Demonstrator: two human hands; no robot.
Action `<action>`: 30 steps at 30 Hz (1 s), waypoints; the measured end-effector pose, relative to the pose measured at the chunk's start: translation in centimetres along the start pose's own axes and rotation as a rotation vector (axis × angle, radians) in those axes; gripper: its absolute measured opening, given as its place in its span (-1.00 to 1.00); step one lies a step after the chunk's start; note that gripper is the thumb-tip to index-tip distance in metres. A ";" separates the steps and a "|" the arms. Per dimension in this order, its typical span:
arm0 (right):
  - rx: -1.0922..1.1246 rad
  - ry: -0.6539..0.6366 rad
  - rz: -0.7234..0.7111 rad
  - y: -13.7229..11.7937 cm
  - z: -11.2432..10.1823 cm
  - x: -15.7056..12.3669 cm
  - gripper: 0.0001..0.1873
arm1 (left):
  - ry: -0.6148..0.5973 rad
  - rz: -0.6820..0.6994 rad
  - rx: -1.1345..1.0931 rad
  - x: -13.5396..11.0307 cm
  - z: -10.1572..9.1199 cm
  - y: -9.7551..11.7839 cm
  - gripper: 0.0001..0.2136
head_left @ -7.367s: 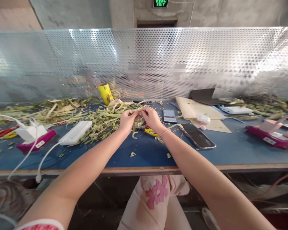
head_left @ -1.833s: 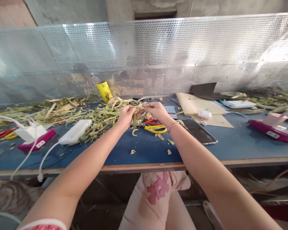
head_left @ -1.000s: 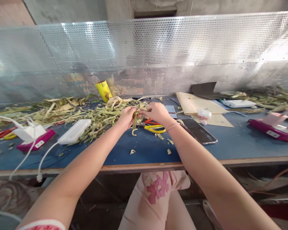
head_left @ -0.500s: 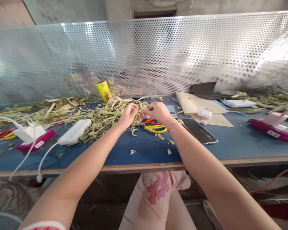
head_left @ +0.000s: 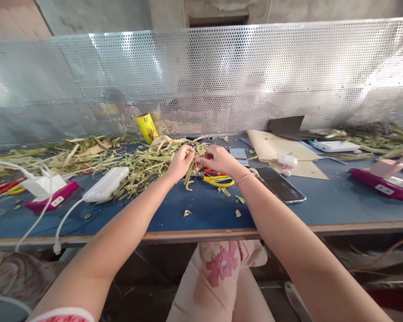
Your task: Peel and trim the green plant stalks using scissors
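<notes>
Over the blue table, my left hand is closed around a small bunch of dry green plant stems, whose ends stick out below the fingers. My right hand is beside it with fingers bent together at the same bunch; what is between its fingertips is too small to make out. A heap of dried plant stalks and leaves lies just left of and behind my hands. Under my right hand rest scissors with yellow and red handles, partly hidden by the hand.
A black phone lies right of my right forearm, near brown paper and a white earphone case. Left are a white power bank and a magenta power strip. A yellow tube stands before the perforated metal screen.
My right hand's fingers have shifted slightly at the bunch, while my left hand keeps its hold. The whole view has moved a little; the table items stay in place.
</notes>
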State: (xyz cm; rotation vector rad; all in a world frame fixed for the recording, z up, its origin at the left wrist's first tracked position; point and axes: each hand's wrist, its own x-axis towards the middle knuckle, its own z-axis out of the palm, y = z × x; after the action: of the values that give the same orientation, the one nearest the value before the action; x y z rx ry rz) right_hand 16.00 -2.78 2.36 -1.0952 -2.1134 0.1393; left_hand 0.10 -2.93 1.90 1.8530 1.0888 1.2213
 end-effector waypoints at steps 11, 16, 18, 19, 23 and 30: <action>0.285 -0.036 0.215 -0.6 0.8 0.5 -0.71 | 0.038 -0.045 -0.023 0.3 0.5 -0.5 -0.93; 0.411 -0.001 0.205 -0.4 1.0 0.7 -0.80 | 0.086 -0.061 -0.090 0.5 0.7 -0.9 -0.93; 0.425 0.006 0.193 -0.4 1.0 0.7 -0.86 | 0.094 -0.053 -0.092 0.6 0.8 -1.1 -0.92; 0.423 0.010 0.190 -0.3 1.1 0.8 -0.87 | 0.096 -0.046 -0.083 0.6 0.7 -1.2 -0.92; 0.379 0.033 0.176 -0.3 1.2 0.8 -0.79 | 0.111 0.020 0.010 0.6 0.5 -1.4 -0.90; 0.333 0.048 0.162 -1.0 0.6 0.3 -0.68 | 0.054 0.105 0.099 0.1 -0.1 -1.2 -0.87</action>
State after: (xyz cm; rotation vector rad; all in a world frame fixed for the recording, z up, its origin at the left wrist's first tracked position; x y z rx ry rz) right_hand 14.85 -3.00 2.50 -1.0534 -1.8729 0.5181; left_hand -0.28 -2.28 0.99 1.9844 1.1102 1.3050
